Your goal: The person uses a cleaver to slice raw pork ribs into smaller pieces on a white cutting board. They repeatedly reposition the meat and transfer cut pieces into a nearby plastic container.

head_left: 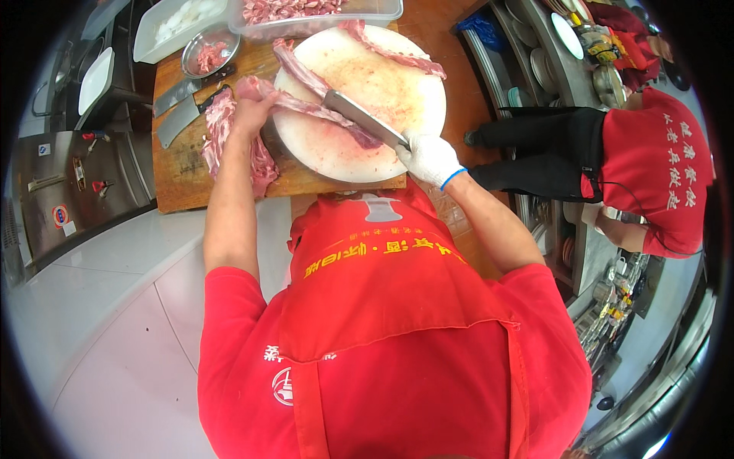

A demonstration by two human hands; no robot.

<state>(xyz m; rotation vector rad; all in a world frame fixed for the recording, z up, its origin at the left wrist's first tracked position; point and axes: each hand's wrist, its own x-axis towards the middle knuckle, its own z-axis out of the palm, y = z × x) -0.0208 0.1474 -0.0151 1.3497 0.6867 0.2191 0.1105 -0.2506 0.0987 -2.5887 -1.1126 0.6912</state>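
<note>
My left hand (252, 115), bare, grips the left end of a long strip of raw meat (312, 108) that reaches onto a round white cutting board (344, 160). My right hand (430, 158), in a white glove with a blue cuff edge, holds a cleaver (367, 119) by its handle. The blade lies slantwise over the board, against or just above the strip; contact cannot be told. Another meat strip (301, 72) reaches the blade's far end, and a third strip (395, 54) lies along the board's far edge. A pile of raw meat (218, 137) is beside and under my left forearm.
Two more cleavers (178, 121) (179, 96) lie on the wooden table (178, 186) at left. Beyond them are a metal bowl (211, 50) with meat pieces, a white tub (150, 43) and a clear plastic tub (321, 28) of cut meat. A person in red (654, 166) stands at right by shelves.
</note>
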